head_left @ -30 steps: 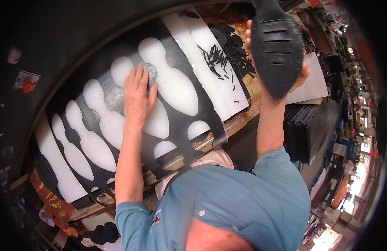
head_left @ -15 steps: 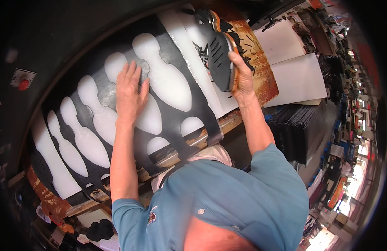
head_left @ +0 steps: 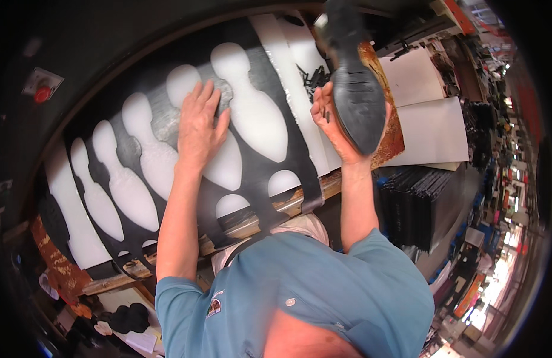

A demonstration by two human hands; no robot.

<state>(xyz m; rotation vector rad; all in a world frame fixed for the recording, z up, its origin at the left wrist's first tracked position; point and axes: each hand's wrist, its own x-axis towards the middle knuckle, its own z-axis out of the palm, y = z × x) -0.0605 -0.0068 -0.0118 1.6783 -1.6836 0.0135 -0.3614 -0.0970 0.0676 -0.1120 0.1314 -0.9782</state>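
My left hand (head_left: 202,126) lies open, fingers stretched, on a black sheet (head_left: 263,77) with several sole-shaped cut-outs. White surface shows through the holes. In my right hand (head_left: 346,140), raised over the right end of the table, is a dark sole-shaped cutting die (head_left: 359,104) with short slits across its face. Its fingers and thumb wrap the die's sides; the far end of the die is blurred. A small black strip shows against the fingers. Beyond that hand, small black strips (head_left: 314,77) lie scattered on the white surface.
A rust-stained board (head_left: 395,137) lies under the die, with white sheets (head_left: 428,128) to its right. Below them stands a stack of black sheets (head_left: 410,206). A red button (head_left: 43,93) sits on the dark machine at left. The table's wooden edge (head_left: 332,185) runs before me.
My right hand has turned the die so its slit face shows more fully, and brought it slightly right and nearer. The left hand stays flat on the sheet while the view shifts.
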